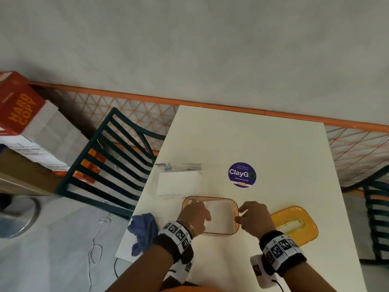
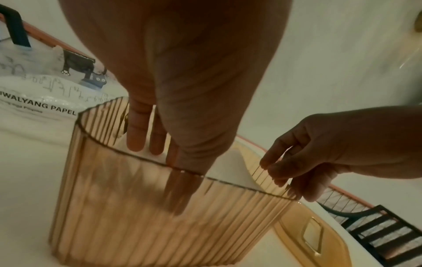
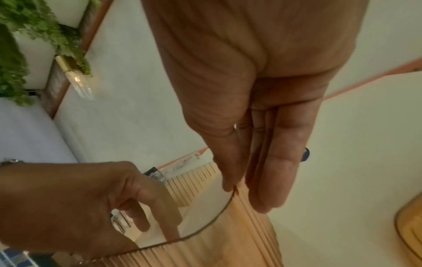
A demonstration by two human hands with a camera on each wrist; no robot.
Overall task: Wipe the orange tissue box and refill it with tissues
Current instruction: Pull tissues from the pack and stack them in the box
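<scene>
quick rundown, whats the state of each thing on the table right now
orange tissue box: upright, lid off, white tissues inside
tissues: in the box, pressed down by the left hand
lid: off, flat on the table right of the box
tissue pack: lying behind the box
blue cloth: crumpled, untouched, left of the box
left hand: fingers straight, inside the box
right hand: pinching the box's right rim

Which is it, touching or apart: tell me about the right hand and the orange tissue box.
Touching. The right wrist view shows the right hand pinching the orange tissue box at its rim, thumb inside, fingers outside.
</scene>
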